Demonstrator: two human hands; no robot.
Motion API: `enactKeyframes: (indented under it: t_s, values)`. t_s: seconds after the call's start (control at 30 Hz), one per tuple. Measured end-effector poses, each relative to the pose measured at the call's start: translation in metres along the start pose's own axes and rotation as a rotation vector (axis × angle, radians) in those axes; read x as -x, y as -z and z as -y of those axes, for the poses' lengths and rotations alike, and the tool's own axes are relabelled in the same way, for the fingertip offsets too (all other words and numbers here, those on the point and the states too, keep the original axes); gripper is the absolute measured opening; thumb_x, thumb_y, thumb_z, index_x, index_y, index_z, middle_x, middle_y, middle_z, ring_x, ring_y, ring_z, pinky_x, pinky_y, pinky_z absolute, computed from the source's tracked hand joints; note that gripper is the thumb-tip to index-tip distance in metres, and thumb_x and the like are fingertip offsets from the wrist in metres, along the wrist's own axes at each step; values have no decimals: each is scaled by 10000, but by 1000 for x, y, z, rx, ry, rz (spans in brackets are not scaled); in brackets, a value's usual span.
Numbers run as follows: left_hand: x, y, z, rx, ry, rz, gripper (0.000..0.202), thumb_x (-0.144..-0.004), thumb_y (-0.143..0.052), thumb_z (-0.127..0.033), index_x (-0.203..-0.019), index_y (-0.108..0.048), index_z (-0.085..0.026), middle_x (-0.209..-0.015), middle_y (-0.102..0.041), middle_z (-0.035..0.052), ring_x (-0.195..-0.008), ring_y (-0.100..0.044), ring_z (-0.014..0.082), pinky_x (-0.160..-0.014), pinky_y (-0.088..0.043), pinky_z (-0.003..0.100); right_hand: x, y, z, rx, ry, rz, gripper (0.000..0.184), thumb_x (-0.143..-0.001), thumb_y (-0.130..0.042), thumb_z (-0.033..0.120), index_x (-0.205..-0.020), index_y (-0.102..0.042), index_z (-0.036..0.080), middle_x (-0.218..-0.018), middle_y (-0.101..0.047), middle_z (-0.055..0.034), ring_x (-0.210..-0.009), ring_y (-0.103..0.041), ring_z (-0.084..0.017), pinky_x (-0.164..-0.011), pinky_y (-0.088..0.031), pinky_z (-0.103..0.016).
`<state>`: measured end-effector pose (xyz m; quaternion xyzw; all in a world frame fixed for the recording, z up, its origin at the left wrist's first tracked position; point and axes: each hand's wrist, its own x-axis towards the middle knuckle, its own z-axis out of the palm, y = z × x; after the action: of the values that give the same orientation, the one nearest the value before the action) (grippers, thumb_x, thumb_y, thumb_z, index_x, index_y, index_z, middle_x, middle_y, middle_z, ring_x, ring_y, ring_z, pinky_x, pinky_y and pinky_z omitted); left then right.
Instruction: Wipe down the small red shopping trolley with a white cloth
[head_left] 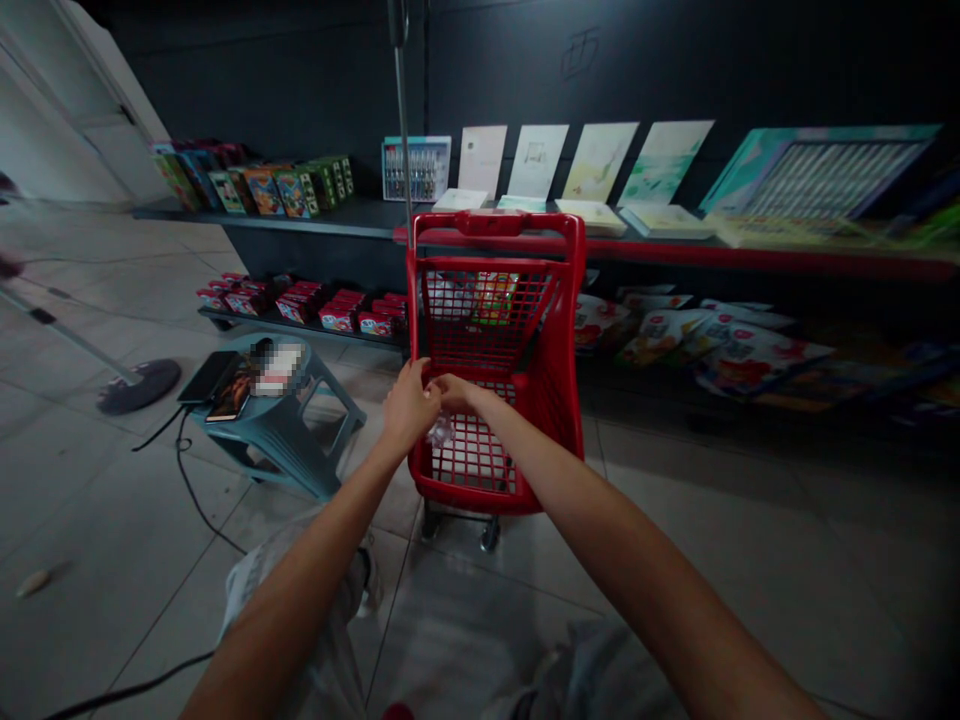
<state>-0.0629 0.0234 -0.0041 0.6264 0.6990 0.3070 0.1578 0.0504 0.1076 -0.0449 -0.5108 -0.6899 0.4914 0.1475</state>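
Observation:
My left hand (409,408) and my right hand (455,392) meet over the red shopping cart (571,330), fingers bent and closed together. Between and just below them hangs a small piece of see-through crinkled plastic (441,431), pinched by both hands. Its exact kind is too small to tell. Under the plastic lies the cart's red grid basket floor (480,455). Behind the hands stands the basket's tilted grid panel (487,310), and bright packets show through it.
A blue-grey plastic stool (300,440) at left carries a black device (210,378) with a cable. Beyond the cart, a dark shelf holds small boxes (281,190), upright booklets (536,160) and, lower down, snack bags (757,358). A pole base (139,387) stands on the floor.

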Motion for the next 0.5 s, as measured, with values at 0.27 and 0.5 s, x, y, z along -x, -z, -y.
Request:
enactKeyframes:
  t_s: [0.27, 0.5]
  values:
    - [2, 3, -2, 21, -18, 1, 481, -933, -544, -186, -1408, -556, -261, -1456, -615, 65, -1306, -614, 235, -1135, -475, 378, -27, 8, -4, 107, 2, -403, 326, -915, -622, 256, -1224, -629, 153, -1174, -717, -74, -990, -662, -159, -809, -500, -211]
    - [0, 1, 0, -2, -6, -23, 462, -944, -529, -193, -1403, -571, -219, -1488, -594, 88, -1318, -605, 234, -1145, -466, 375, -15, 5, 9, 238, 31, 139, 270, -961, -646, 360, -1087, -658, 122, -1091, -703, -78, -966, -645, -195, -786, -510, -250]
